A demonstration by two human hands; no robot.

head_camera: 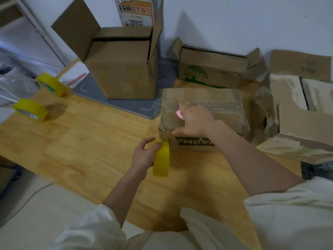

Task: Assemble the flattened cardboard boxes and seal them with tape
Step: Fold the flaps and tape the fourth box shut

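Left hand grips our yellow tape roll just off the near left corner of the low closed box, roll on edge, so the strip can feed straight onto the cardboard. We judge the free end is stuck at that corner; the clear film itself is too faint to trace.

Right hand lies on the box top with fingers curled round a small pink tool, probably a cutter, kept ready for severing the strip. Its weight also pins the box to the bench against the pull of the roll.

Box sits at mid-bench, flaps down, glossy bands across the top suggesting tape already laid. Step in hand, by our reading: finishing the seam down the near face.

Two spare yellow rolls wait at far left. Tall open box stands behind; others at right remain unsealed.
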